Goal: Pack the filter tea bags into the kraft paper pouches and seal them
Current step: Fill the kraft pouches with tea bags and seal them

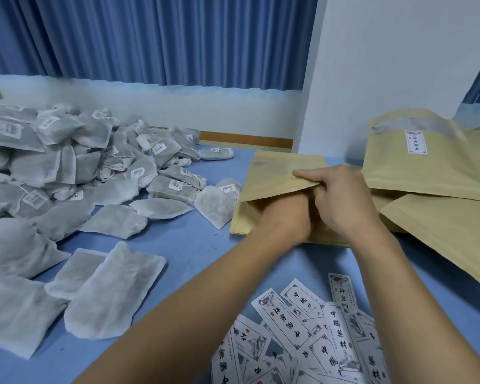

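I count two hands at one open kraft pouch (275, 173) on the blue table (191, 245): right hand (341, 202) pinches its upper lip, left hand (284, 214) is pushed into the mouth, fingers hidden, so I cannot tell their state. Left of that pouch, filter tea bags (67, 162) lie heaped, too many to count, some cut off. Right of it, one labelled pouch (427, 167) and at least one plain pouch (441, 234); nearer me, a dozen-odd paper labels (302, 333), partly cropped.
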Demonstrator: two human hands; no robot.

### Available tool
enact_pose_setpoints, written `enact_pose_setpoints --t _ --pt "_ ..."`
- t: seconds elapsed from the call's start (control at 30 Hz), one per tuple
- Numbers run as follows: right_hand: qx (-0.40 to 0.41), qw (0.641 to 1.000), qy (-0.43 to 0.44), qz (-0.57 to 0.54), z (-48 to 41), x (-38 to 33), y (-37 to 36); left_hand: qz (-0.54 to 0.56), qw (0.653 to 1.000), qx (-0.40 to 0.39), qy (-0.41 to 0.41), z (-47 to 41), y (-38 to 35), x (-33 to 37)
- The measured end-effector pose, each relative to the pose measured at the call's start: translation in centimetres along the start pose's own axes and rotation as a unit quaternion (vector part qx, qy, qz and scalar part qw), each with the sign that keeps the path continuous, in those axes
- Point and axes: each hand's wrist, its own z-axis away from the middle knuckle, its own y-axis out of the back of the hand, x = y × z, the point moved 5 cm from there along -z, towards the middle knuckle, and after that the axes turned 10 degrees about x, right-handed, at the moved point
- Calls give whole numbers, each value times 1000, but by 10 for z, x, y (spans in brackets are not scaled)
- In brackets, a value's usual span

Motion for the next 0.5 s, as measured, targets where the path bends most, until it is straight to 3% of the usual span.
enact_pose_setpoints --t 0.03,0.1,0.2,0.23,0.3,0.37,0.4,0.47,0.5 --pt "5 1000 -1 1 0 1 -1 -20 999 26 -12 11 2 3" --pt "9 1000 -1 12 -1 3 -4 -37 982 159 -91 38 18 7" --pt "13 1000 3 28 1 4 -7 73 905 361 -212 78 46 -11" --pt "11 999 3 34 1 4 -8 133 884 410 -180 84 55 -28" --pt "4 999 1 42 0 5 -9 234 860 452 18 80 66 -78" --pt "1 999 -2 38 1 3 -9 212 873 394 194 69 59 -129" --pt "1 999 -1 32 3 0 -8 158 903 334 218 64 51 -146" --pt "-6 1000 6 23 5 -6 -8 55 967 177 177 55 27 -160" --pt "-8 1000 12 20 7 -9 -8 22 981 118 155 54 15 -162"
